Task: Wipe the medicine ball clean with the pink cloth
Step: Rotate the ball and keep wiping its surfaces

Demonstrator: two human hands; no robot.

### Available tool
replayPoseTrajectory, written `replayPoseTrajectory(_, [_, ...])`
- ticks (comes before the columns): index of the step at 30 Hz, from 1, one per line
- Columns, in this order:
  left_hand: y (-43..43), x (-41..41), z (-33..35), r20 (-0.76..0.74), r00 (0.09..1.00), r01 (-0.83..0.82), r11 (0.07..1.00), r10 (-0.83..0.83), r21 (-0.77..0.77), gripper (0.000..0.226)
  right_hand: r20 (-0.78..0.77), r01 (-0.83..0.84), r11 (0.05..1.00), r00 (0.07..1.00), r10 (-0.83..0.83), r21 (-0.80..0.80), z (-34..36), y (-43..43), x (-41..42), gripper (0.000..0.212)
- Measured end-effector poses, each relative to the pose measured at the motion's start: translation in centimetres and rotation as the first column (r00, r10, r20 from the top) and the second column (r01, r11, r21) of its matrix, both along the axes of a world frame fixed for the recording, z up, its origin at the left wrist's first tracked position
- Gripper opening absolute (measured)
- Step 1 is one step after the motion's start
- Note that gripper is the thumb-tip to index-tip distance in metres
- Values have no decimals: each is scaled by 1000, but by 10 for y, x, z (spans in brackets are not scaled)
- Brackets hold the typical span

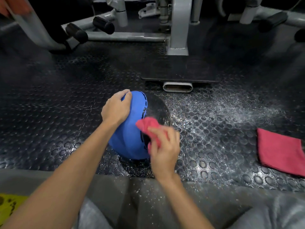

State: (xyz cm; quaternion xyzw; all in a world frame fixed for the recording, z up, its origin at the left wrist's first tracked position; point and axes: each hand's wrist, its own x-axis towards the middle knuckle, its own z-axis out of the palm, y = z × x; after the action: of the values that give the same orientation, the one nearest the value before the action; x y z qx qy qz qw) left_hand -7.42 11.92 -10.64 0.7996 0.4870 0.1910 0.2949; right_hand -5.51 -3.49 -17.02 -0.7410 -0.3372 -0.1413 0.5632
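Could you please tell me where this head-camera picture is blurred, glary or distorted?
Head view: the right hand and bunched pink cloth are motion-blurred; the left hand on the medicine ball is sharper; glare speckles the studded floor at right; wide-angle bending warps the edges.

The black studded rubber floor (66, 100) carries a blue-and-black ball (130, 129), a folded pink cloth (280, 151) well to its right, and a grey gym machine frame (179, 45) beyond. Pale specks dust it.
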Motion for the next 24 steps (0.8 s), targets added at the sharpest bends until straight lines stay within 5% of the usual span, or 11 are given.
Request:
replayPoseTrajectory(5, [-2, -2, -1, -15, 998, -55, 998, 55, -3, 44, -207, -40, 985, 978, 4, -170, 45, 42, 73, 13])
replayPoseTrajectory(10, [1, 9, 4, -33, 982, -186, 980, 184, -77, 43, -73, -21, 999, 997, 24, 49, -6, 19, 22, 14])
replayPoseTrajectory(16, [-6, 5, 0, 14, 983, -184, 982, 184, -48, 32, -470, 111, 985, 882, -34, 135, -47, -7, -5, 18])
replayPoseTrajectory(21, [-16, -10, -14, 21, 966, -260, 964, 259, 48, 42, -5, -61, 995, 998, 61, 78, 3, 17, -4, 16])
replayPoseTrajectory(24, [-40, -26, -22, 96, 959, -274, 957, 266, 90, 46, -1, -14, 997, 1000, 15, 78, -4, 7, -2, 22])
